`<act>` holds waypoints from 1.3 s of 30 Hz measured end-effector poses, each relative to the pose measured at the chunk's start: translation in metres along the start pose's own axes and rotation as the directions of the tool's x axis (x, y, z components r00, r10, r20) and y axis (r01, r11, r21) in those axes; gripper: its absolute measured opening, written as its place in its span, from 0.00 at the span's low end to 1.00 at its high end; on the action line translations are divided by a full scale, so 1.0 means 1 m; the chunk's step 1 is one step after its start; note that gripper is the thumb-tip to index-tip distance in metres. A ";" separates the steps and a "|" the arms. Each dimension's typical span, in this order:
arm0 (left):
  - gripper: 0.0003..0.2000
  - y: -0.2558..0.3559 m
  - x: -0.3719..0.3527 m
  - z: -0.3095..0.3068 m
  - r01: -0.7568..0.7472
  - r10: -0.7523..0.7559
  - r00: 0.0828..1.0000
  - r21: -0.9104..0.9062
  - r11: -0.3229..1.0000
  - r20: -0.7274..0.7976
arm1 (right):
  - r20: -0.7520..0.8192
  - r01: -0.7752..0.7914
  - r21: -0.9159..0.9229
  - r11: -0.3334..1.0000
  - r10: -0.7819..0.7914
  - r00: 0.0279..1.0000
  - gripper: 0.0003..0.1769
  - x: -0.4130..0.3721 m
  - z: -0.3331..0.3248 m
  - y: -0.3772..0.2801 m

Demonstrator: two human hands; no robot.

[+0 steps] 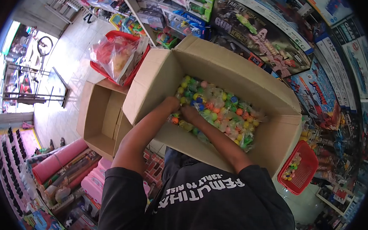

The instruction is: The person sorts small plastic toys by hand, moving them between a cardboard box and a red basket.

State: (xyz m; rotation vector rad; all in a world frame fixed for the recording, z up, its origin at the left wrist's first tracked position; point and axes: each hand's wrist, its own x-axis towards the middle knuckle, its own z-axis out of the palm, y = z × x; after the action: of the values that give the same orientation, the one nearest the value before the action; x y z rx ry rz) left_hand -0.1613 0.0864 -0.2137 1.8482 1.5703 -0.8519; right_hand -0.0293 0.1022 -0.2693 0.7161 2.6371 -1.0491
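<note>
A big open cardboard box point(232, 81) stands in front of my body. On its bottom lie many small colourful balls point(217, 109), bundled in clear plastic bags. Both hands reach down inside, close together at the box's left end, over the edge of the pile. My left hand point(173, 103) is closed, its fingers curled and partly hidden. Just beside it, my right hand point(188, 112) is also closed, fingers pointing down among the bags. What they pinch is too small and hidden to make out.
A smaller open cardboard box point(103, 119) stands at the left. Behind it is a red basket point(138, 67) with plastic-wrapped goods. Another red basket point(305, 171) at the right holds some balls. Boxed toys point(263, 40) line the far side; a pink roll point(59, 160) lies lower left.
</note>
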 end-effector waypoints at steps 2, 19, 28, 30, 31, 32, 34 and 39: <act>0.10 -0.001 -0.003 -0.002 -0.029 0.032 0.999 -0.074 0.997 0.027 | -0.022 -0.036 -0.032 0.999 0.036 0.999 0.20 -0.002 0.005 -0.004; 0.23 0.003 -0.172 -0.055 -0.607 0.272 0.712 -0.373 0.702 -0.647 | 0.028 0.179 0.206 0.962 -0.188 0.982 0.14 -0.143 -0.180 -0.063; 0.20 0.039 -0.244 0.124 -0.545 0.322 0.586 -0.656 -0.523 -0.744 | -0.066 0.129 0.611 0.781 -0.112 0.991 0.12 -0.259 -0.096 -0.183; 0.20 0.051 -0.216 0.148 -0.427 0.330 0.707 -0.749 -0.506 -0.626 | -0.080 0.100 0.682 0.724 -0.063 0.995 0.11 -0.262 -0.049 -0.179; 0.21 0.058 -0.201 0.159 -0.303 0.319 0.812 -0.820 -0.485 -0.489 | -0.115 0.086 0.731 0.677 -0.002 0.993 0.11 -0.261 -0.023 -0.173; 0.20 0.065 -0.181 0.173 -0.259 0.267 0.883 -0.875 -0.408 -0.385 | -0.146 0.077 0.778 0.624 0.060 0.987 0.10 -0.261 0.004 -0.163; 0.18 0.065 -0.125 0.217 -0.227 0.187 0.950 -0.964 -0.139 -0.250 | -0.108 0.006 0.857 0.515 0.169 0.980 0.10 -0.259 0.066 -0.127; 0.15 0.057 -0.046 0.285 -0.067 0.093 0.994 -0.996 0.061 -0.061 | -0.296 -0.062 0.839 0.541 0.549 0.782 0.10 -0.259 0.222 -0.019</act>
State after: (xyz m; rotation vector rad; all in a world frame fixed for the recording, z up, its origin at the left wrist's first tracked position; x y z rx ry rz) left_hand -0.1413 -0.1687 -0.3594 0.7561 1.3445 0.3957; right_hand 0.1880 -0.1563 -0.3244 1.8524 2.0750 -2.1955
